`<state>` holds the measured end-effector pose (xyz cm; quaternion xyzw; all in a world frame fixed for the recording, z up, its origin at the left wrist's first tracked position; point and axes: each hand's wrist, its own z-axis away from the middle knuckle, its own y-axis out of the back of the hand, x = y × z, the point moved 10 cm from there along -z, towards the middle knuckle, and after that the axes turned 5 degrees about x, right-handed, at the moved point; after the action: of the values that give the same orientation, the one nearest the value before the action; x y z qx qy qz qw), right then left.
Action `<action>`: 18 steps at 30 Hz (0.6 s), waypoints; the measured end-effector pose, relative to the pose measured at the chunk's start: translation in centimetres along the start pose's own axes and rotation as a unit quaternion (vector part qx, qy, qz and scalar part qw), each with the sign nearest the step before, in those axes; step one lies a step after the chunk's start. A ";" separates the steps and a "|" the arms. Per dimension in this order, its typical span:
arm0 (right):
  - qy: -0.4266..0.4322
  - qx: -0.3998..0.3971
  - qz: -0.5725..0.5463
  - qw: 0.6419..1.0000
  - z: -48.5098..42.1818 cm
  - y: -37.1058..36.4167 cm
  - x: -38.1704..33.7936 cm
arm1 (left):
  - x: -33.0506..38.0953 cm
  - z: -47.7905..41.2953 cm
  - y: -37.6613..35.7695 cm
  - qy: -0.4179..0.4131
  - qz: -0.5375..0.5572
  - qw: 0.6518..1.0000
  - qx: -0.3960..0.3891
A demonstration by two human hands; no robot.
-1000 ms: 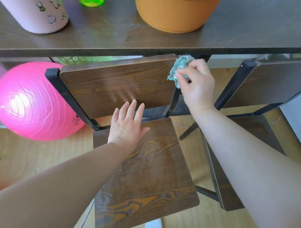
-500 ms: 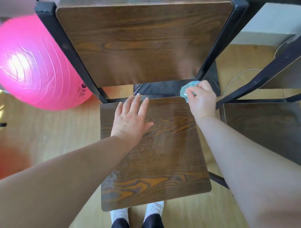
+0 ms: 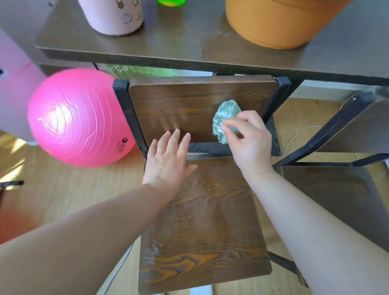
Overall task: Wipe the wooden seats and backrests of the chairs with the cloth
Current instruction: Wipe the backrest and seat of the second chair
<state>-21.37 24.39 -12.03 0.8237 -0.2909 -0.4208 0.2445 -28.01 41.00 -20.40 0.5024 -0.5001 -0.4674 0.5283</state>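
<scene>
A dark wooden chair stands in front of me, its seat [image 3: 206, 238] below and its backrest [image 3: 179, 107] tucked under the table edge. My right hand [image 3: 250, 143] pinches a crumpled teal cloth [image 3: 225, 118] against the right part of the backrest. My left hand [image 3: 168, 160] lies flat with straight fingers on the back left of the seat, fingertips near the backrest's lower edge. A second chair's seat [image 3: 336, 200] and backrest [image 3: 362, 126] show at the right.
A dark table [image 3: 189, 40] overhangs the chairs, carrying a pink bottle [image 3: 113, 14], a green object [image 3: 170, 2] and an orange pot [image 3: 280, 23]. A big pink exercise ball [image 3: 77, 118] rests on the wooden floor left of the chair. A thin cord [image 3: 299, 134] lies between the chairs.
My right hand with the cloth has risen from the seat's back right corner onto the backrest. The view has tilted up, showing the table again. My left hand stays on the seat.
</scene>
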 end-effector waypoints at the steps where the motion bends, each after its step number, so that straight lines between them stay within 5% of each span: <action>1: 0.023 0.017 -0.004 1.000 -1.4 0.7 -1.8 | -0.2 -0.2 1.0 -0.001 0.002 1.000 0.011; 14: 0.134 0.105 0.043 0.984 -4.8 -1.1 -7.1 | -3.5 0.6 1.8 0.000 0.015 0.999 0.035; 18: 0.127 0.034 0.053 0.990 -1.4 -5.0 -4.8 | -4.5 2.0 -1.0 0.012 0.021 1.000 -0.001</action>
<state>-21.09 31.49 -11.85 0.8616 -0.3149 -0.2894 0.2733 -30.29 45.32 -21.66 0.4973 -0.5036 -0.4505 0.5442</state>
